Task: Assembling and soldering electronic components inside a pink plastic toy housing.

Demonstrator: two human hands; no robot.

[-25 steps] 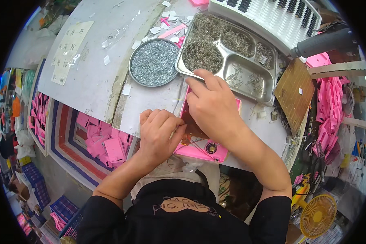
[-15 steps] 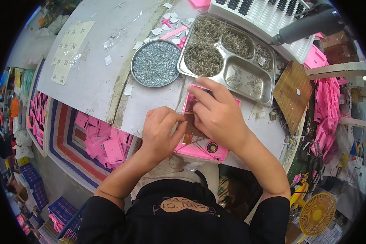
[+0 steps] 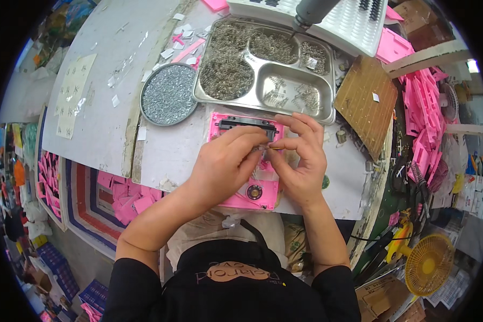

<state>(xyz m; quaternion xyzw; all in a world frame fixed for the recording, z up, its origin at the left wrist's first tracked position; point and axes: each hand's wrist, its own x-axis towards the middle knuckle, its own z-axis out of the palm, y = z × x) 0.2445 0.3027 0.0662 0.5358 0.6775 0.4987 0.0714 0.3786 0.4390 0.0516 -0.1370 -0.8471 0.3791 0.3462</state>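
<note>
A pink plastic casing (image 3: pixel 235 200) lies on the table edge in front of me. Across its far end runs a black bar-shaped part (image 3: pixel 236 124), and a round dark part with a metal centre (image 3: pixel 254 192) sits near its close end. My left hand (image 3: pixel 224 161) is over the casing with thumb and forefinger pinched. Close against it, my right hand (image 3: pixel 304 163) pinches too, its other fingers raised. Their fingertips meet above the casing around something small and thin that I cannot make out. Part of the casing's middle is hidden by the hands.
Beyond the casing, a steel compartment tray (image 3: pixel 263 72) holds small metal springs. A round dish (image 3: pixel 169 94) of small silvery pieces stands left of it. A powered screwdriver (image 3: pixel 308 16) hangs over the tray. Right are a brown board (image 3: pixel 367 102) and a yellow fan (image 3: pixel 429 266).
My hands have come together at the fingertips; the right one has drawn back from the casing's middle. A dark brown piece there no longer shows. The whole view has shifted.
</note>
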